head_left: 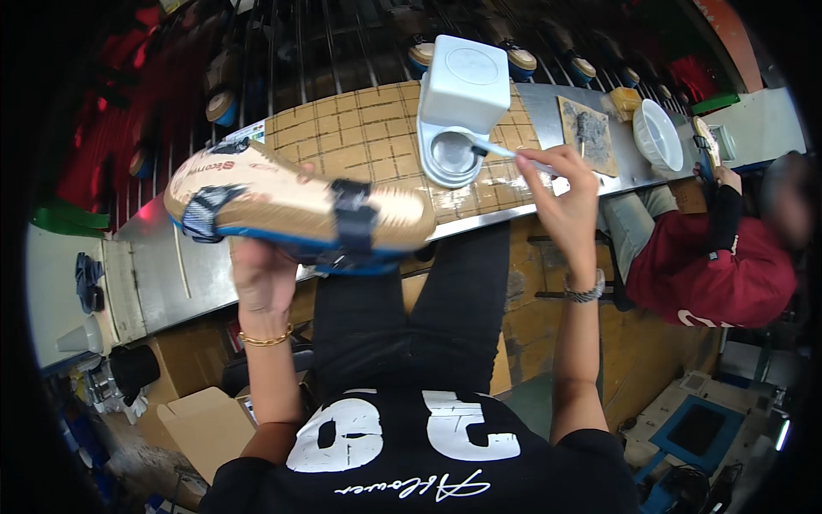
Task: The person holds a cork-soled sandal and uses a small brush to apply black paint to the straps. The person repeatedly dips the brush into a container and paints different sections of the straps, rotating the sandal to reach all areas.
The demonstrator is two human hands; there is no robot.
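My left hand (264, 276) grips a sandal on a shoe last (291, 206) from below, holding it up over the near edge of the bench. The sandal has dark straps, a tan midsole edge and a blue underside; it is slightly blurred, and most of my left fingers are hidden behind it. In my right hand (567, 193) a slim brush (505, 152) with a pale handle is pinched. Its dark tip is at the rim of the round metal-looking cup (454, 154) at the front of a white dispenser (465, 81).
The dispenser stands on a brown gridded board (360, 128) on the metal bench (205, 257). To the right lie a stained square board (588, 135), a yellow sponge-like block (626, 101) and a white bowl (658, 137). Beyond, several shoes (221, 108) sit on a roller conveyor. A co-worker (711, 257) sits at right.
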